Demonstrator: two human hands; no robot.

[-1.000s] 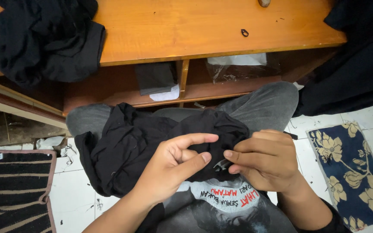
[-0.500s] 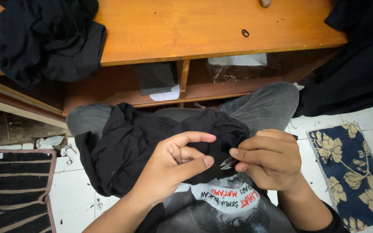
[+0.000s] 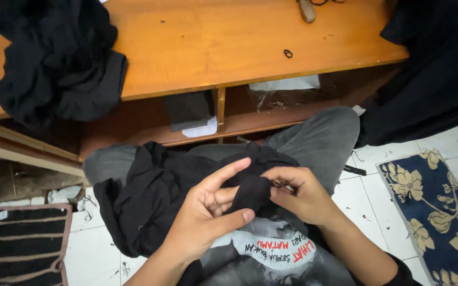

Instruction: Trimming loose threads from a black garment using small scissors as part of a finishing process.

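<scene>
A black garment lies bunched in my lap over my grey trousers. My left hand pinches a fold of this black cloth between thumb and fingers, index finger stretched out. My right hand grips the same fold from the right, fingers curled; something small and thin may be pinched in them, too small to tell. Both hands meet over the fold, just above my printed shirt.
A low wooden table stands in front, with a pile of black cloth on its left end and a small black ring near the right. More dark cloth hangs at right. A floral mat and a striped mat lie on the tiled floor.
My hands have drawn closer together and bunched the fold tighter; my left thumb now presses under the cloth. The camera view shifted slightly.
</scene>
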